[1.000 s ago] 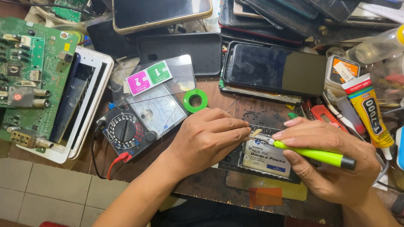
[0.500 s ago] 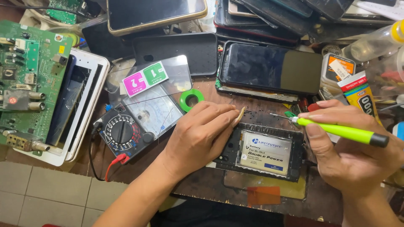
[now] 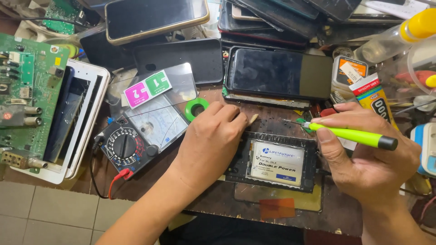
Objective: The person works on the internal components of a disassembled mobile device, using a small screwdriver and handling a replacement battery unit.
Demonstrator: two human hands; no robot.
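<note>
The left hand lies curled, palm down, on the left end of an opened phone, its fingers pressed together and pinching a small pale pick whose tip sticks out past the knuckles. The phone lies flat on the brown bench, near its front edge, back cover off, showing a battery with a white rectangular label banded in blue. The right hand hovers at the phone's right end, thumb and fingers closed around a lime-green screwdriver with a black cap; its thin metal tip points left, just above the phone's upper right corner. Under the phone's near edge lies a yellowish sheet with an orange square patch. Left of the left hand sits a black multimeter with a round dial and a red lead, and on it a clear screen protector bearing two square tabs, one pink and one green. A green tape ring rests just beside the left fingers. Behind the phone lies a dark phone, screen up, with more stacked beyond. To the right stands a yellow glue tube with a red and white end. At far left lies a green circuit board beside a white tablet frame.
</note>
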